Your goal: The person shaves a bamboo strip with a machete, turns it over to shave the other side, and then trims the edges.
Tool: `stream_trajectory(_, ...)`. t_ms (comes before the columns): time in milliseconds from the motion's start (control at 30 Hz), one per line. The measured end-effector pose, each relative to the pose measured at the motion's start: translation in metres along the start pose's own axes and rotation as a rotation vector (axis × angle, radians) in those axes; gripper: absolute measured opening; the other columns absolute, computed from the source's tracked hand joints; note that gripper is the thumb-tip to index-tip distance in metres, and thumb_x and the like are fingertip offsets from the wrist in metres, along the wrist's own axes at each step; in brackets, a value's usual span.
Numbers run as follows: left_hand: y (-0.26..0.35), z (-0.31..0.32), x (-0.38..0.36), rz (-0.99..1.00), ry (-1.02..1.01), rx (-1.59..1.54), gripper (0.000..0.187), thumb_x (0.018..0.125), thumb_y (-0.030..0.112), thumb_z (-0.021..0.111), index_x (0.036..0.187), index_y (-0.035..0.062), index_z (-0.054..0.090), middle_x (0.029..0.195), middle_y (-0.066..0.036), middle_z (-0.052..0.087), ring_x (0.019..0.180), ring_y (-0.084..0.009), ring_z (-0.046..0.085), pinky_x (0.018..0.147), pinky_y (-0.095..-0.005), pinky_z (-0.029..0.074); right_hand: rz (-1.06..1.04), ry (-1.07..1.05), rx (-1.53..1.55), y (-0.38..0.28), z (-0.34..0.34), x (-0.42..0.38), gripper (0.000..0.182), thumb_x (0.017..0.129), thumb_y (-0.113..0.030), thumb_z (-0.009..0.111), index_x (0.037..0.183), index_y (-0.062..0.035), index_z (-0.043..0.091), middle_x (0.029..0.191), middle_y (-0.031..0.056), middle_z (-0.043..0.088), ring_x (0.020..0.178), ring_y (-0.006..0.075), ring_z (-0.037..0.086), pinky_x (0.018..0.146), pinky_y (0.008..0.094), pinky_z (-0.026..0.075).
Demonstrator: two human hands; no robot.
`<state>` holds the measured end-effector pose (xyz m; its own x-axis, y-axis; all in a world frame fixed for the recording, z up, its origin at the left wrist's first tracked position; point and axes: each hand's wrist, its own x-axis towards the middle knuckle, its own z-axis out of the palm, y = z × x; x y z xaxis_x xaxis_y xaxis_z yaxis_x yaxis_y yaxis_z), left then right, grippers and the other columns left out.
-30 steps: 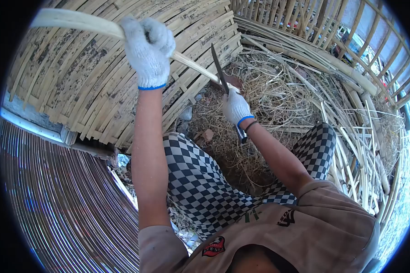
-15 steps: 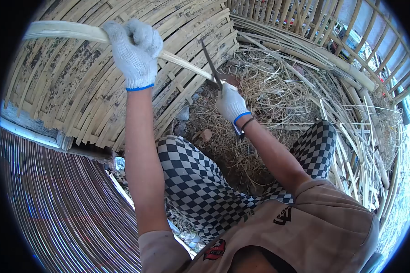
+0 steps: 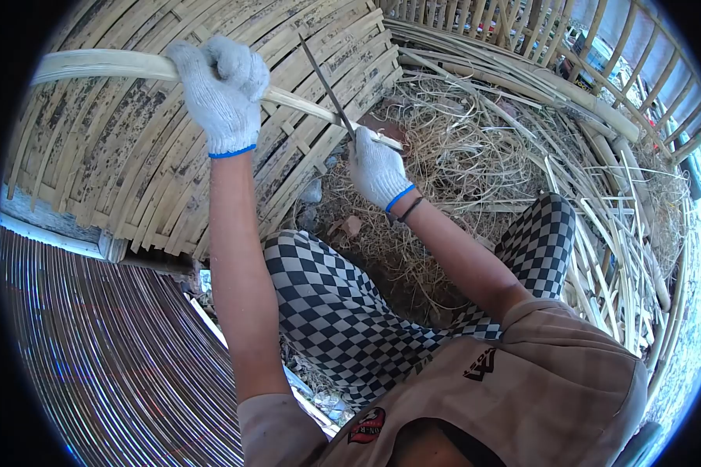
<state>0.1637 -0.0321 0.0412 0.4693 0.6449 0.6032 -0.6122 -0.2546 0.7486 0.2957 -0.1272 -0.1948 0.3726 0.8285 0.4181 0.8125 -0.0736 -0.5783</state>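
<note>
My left hand (image 3: 220,97), in a white knit glove with a blue cuff, is closed around a long pale bamboo strip (image 3: 109,64). The strip runs from the upper left down toward my other glove. My right hand (image 3: 378,173), gloved the same way, grips a knife (image 3: 323,82) whose long dark blade points up and left. That blade crosses the strip close to its lower right end, where thin split pieces show beside my right fingers. The knife's handle is hidden by the glove.
A woven bamboo panel (image 3: 132,148) slopes behind my left hand. Curly shavings (image 3: 475,148) cover the ground in front. Bamboo poles (image 3: 592,109) and loose strips (image 3: 607,257) lie to the right, below a slatted fence (image 3: 654,86). A ridged dark surface (image 3: 109,335) is at lower left.
My right hand and the knife have shifted left and slightly up, and the blade leans farther left. My left hand and the bamboo strip have moved only slightly.
</note>
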Motion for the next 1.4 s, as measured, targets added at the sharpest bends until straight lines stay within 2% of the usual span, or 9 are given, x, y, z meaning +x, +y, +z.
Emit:
stream_trajectory(67, 0.0, 0.005, 0.001, -0.007, -0.029, -0.018, 0.071, 0.104, 0.073, 0.028, 0.06, 0.017, 0.033, 0.05, 0.003, 0.023, 0.044, -0.0134, 0.018, 0.041, -0.0307, 0.017, 0.004, 0.025, 0.069, 0.003, -0.001, -0.003, 0.021, 0.099, -0.02, 0.058, 0.102, -0.003, 0.047, 0.078, 0.0208, 0.071, 0.069, 0.0402, 0.071, 0.056, 0.0516, 0.054)
stream_trajectory(167, 0.002, 0.01, -0.002, -0.033, -0.008, 0.043, 0.071, 0.104, 0.073, 0.029, 0.06, 0.017, 0.033, 0.05, 0.003, 0.023, 0.044, -0.0133, 0.018, 0.042, -0.0307, 0.016, 0.345, -0.235, -0.036, 0.085, 0.046, -0.016, 0.024, 0.099, -0.021, 0.057, 0.109, 0.0008, 0.054, 0.088, 0.0271, 0.072, 0.086, 0.0434, 0.073, 0.072, 0.053, 0.057)
stream_trajectory(267, -0.001, -0.015, 0.004, -0.052, -0.037, -0.06, 0.07, 0.104, 0.072, 0.029, 0.061, 0.017, 0.033, 0.051, 0.004, 0.023, 0.045, -0.013, 0.018, 0.042, -0.0303, 0.017, 0.222, -0.256, -0.098, 0.109, 0.074, 0.0, 0.027, 0.099, -0.021, 0.058, 0.112, 0.0024, 0.056, 0.093, 0.0294, 0.072, 0.093, 0.0446, 0.072, 0.08, 0.054, 0.056)
stream_trajectory(467, 0.0, -0.004, 0.003, -0.031, -0.007, -0.025, 0.071, 0.102, 0.074, 0.033, 0.06, 0.017, 0.032, 0.05, 0.004, 0.021, 0.044, -0.0129, 0.019, 0.042, -0.0305, 0.018, 0.016, -0.016, 0.013, 0.004, 0.001, 0.005, 0.024, 0.102, -0.023, 0.055, 0.111, -0.001, 0.056, 0.086, 0.0257, 0.071, 0.077, 0.0428, 0.071, 0.063, 0.0529, 0.055)
stream_trajectory(700, -0.001, -0.001, 0.001, -0.033, 0.064, 0.002, 0.072, 0.102, 0.075, 0.033, 0.059, 0.017, 0.032, 0.049, 0.004, 0.02, 0.044, -0.013, 0.018, 0.044, -0.0305, 0.017, 0.255, -0.258, -0.105, 0.117, 0.059, -0.014, 0.024, 0.098, -0.02, 0.055, 0.111, 0.0002, 0.056, 0.092, 0.0261, 0.074, 0.089, 0.0406, 0.074, 0.074, 0.052, 0.058)
stream_trajectory(933, 0.0, -0.003, 0.002, -0.058, -0.053, -0.028, 0.071, 0.103, 0.074, 0.031, 0.06, 0.0168, 0.031, 0.05, 0.004, 0.021, 0.044, -0.0128, 0.017, 0.043, -0.0302, 0.017, 0.069, -0.154, 0.038, 0.013, -0.015, 0.002, 0.025, 0.099, -0.023, 0.056, 0.106, 0.0006, 0.055, 0.087, 0.0222, 0.074, 0.082, 0.0418, 0.073, 0.07, 0.0527, 0.056)
stream_trajectory(1033, 0.0, 0.001, 0.004, -0.052, -0.086, -0.032, 0.071, 0.103, 0.073, 0.032, 0.059, 0.0171, 0.031, 0.05, 0.004, 0.021, 0.044, -0.0128, 0.017, 0.043, -0.0305, 0.017, 0.115, -0.187, 0.074, 0.02, -0.015, 0.001, 0.025, 0.1, -0.025, 0.056, 0.106, 0.0, 0.055, 0.085, 0.0223, 0.073, 0.08, 0.0422, 0.073, 0.07, 0.0543, 0.056)
stream_trajectory(1167, 0.001, -0.002, 0.001, -0.06, 0.007, -0.02, 0.071, 0.104, 0.071, 0.033, 0.058, 0.0175, 0.031, 0.049, 0.003, 0.02, 0.043, -0.0133, 0.018, 0.043, -0.0312, 0.018, 0.289, -0.223, -0.035, 0.133, 0.063, -0.02, 0.028, 0.1, -0.027, 0.056, 0.106, 0.0004, 0.06, 0.089, 0.026, 0.073, 0.086, 0.0429, 0.073, 0.075, 0.0552, 0.056)
stream_trajectory(1400, 0.0, -0.002, 0.003, -0.064, -0.106, -0.073, 0.071, 0.103, 0.073, 0.032, 0.06, 0.0171, 0.032, 0.05, 0.004, 0.021, 0.043, -0.0128, 0.017, 0.043, -0.0304, 0.017, 0.141, -0.102, 0.037, 0.039, 0.007, 0.002, 0.022, 0.101, -0.025, 0.056, 0.105, -0.0043, 0.059, 0.083, 0.0232, 0.072, 0.082, 0.042, 0.073, 0.07, 0.0537, 0.056)
